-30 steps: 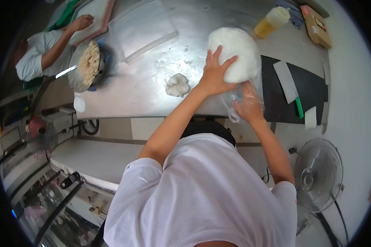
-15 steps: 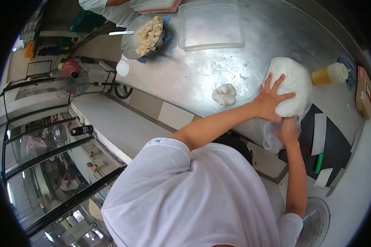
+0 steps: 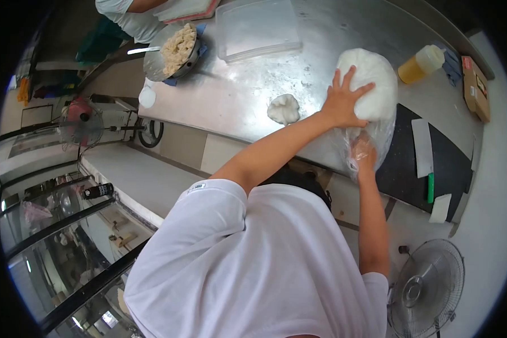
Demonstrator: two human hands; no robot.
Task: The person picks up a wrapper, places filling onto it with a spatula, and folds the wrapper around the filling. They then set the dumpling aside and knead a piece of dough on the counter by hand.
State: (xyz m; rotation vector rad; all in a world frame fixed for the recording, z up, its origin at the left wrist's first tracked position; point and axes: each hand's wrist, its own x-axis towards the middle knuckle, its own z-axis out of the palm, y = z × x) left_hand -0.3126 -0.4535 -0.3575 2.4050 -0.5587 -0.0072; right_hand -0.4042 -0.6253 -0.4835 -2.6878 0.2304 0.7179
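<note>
A big smooth mound of white dough (image 3: 373, 70) rests on the metal table, with a clear plastic bag (image 3: 386, 132) around its near side. My left hand (image 3: 345, 104) lies against the dough's left side, fingers spread. Just below it, my right hand (image 3: 364, 151) is closed on the bunched plastic bag, the film partly covering its fingers. A small lump of dough (image 3: 284, 109) sits on the table left of my hands.
Right of the dough lie a black board (image 3: 403, 163), a cleaver (image 3: 423, 147) with a green handle and a bottle of yellow liquid (image 3: 419, 65). A bowl of dough pieces (image 3: 178, 52), a clear plastic lid (image 3: 258, 28) and another person's arm (image 3: 143, 5) are at the back left.
The whole view has shifted, so things appear further left and higher. My left hand stays spread on the dough. My right hand, blurred before, now shows gripping the plastic.
</note>
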